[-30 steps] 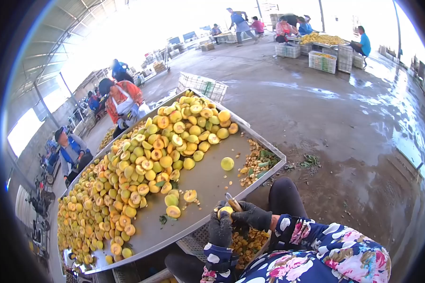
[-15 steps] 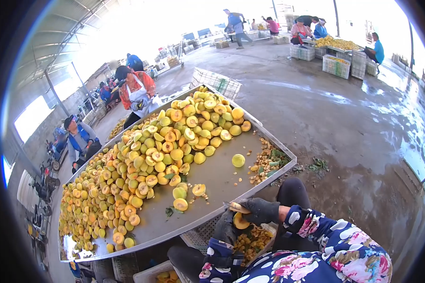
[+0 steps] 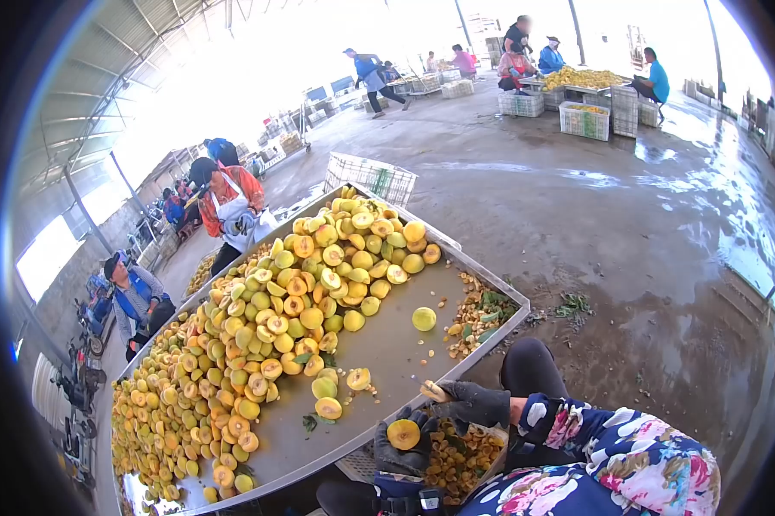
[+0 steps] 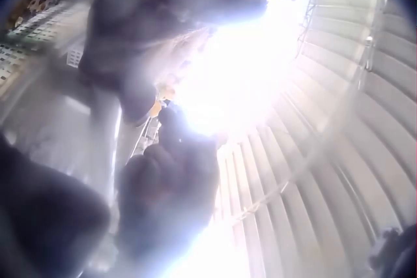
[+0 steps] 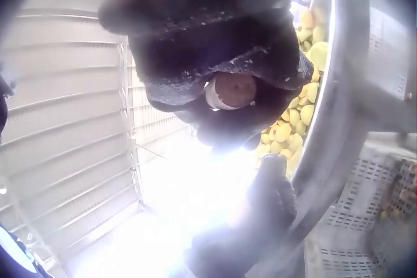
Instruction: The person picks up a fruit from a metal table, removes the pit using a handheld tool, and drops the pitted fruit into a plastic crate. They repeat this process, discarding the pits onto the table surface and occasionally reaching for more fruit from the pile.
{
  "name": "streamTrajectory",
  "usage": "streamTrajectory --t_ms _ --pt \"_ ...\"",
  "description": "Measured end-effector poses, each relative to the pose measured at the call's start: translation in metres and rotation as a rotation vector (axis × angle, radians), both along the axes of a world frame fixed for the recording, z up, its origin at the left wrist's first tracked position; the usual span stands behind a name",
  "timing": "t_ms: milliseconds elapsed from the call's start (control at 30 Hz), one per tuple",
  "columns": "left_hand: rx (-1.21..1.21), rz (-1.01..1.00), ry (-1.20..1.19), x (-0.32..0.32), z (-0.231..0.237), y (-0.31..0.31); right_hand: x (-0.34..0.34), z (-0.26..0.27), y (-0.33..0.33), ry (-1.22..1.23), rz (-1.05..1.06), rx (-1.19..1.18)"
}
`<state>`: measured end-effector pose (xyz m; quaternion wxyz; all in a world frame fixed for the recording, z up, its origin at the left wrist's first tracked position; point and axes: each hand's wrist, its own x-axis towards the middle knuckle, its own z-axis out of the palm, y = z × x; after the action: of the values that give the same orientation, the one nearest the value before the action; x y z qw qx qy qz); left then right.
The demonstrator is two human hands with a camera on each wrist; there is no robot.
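Observation:
In the head view, a yellow peach half (image 3: 403, 435) lies cut face up in my dark-gloved left hand (image 3: 412, 460), with the fingers curled round it. My gloved right hand (image 3: 475, 404) grips a small tool with a pale wooden handle (image 3: 436, 392), held up to the right of the peach half. The round handle end (image 5: 236, 89) pokes out of the right fist in the right wrist view. Below both hands stands a container of small orange-brown pieces (image 3: 465, 451). The left wrist view is dim and glary, with the left glove (image 4: 169, 187) blurred.
A metal-rimmed table (image 3: 387, 344) carries a big heap of peaches (image 3: 276, 327), many halved. A single peach (image 3: 424, 319) sits apart near pits and leaves (image 3: 482, 318). A white crate (image 3: 370, 176) stands beyond. Across the table is a person in orange (image 3: 233, 202); others work farther back.
The hands have moved apart. The tool was at the peach and is now up and away from it, while the left hand has turned the peach half's cut face upward.

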<state>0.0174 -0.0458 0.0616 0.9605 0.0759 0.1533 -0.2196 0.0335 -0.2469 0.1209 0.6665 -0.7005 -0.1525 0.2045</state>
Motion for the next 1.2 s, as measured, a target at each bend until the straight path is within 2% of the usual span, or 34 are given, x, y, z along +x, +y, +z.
streamTrajectory --t_ms 100,200,333,400,567,633,667,700,767,800,867,900,967,1033,1100,1200 --pt "0.032 0.051 -0.004 0.007 -0.01 0.008 -0.008 -0.007 0.002 0.067 0.032 0.067" --pt "0.058 0.091 -0.112 0.007 -0.006 0.007 -0.012 -0.009 0.004 0.184 0.138 -0.019" --pt "0.059 0.151 -0.048 0.004 0.007 0.005 -0.014 -0.023 0.012 0.185 0.178 -0.09" --pt "-0.017 0.104 -0.067 0.0 0.017 0.003 -0.014 -0.024 0.016 0.212 0.178 -0.155" --pt "-0.125 0.153 0.036 0.0 0.004 -0.004 -0.018 -0.021 0.023 0.207 0.197 -0.177" --pt "1.373 -0.012 -0.767 -0.002 -0.001 -0.01 -0.02 -0.015 0.025 0.209 0.178 -0.146" --pt "0.753 0.094 -0.381 -0.002 -0.005 -0.016 -0.02 -0.01 0.025 0.221 0.179 -0.182" --pt "0.756 0.097 -0.379 -0.004 -0.001 -0.019 -0.02 -0.006 0.024 0.233 0.179 -0.217" --pt "0.494 0.077 -0.232 -0.008 0.011 -0.025 -0.019 -0.01 0.024 0.228 0.172 -0.208" --pt "0.497 0.078 -0.232 -0.007 0.01 -0.024 -0.019 -0.014 0.023 0.223 0.16 -0.2" --pt "1.476 -0.202 -0.89 -0.004 0.006 -0.019 -0.015 -0.029 0.021 0.17 0.149 -0.177" --pt "1.48 -0.206 -0.893 -0.002 0.012 -0.02 -0.014 -0.03 0.02 0.118 0.137 -0.157" --pt "2.374 -0.278 -1.36 0.001 0.027 -0.025 -0.013 -0.026 0.016 0.136 0.143 -0.121" --pt "2.43 -0.289 -1.403 0.006 0.012 -0.025 -0.012 -0.02 0.012 0.152 0.151 -0.083" --pt "2.485 -0.302 -1.446 0.008 0.007 -0.029 -0.01 -0.016 0.009 0.17 0.147 -0.198" --pt "2.389 -0.26 -1.402 0.008 0.013 -0.035 -0.008 -0.035 0.006 0.102 0.134 -0.182"
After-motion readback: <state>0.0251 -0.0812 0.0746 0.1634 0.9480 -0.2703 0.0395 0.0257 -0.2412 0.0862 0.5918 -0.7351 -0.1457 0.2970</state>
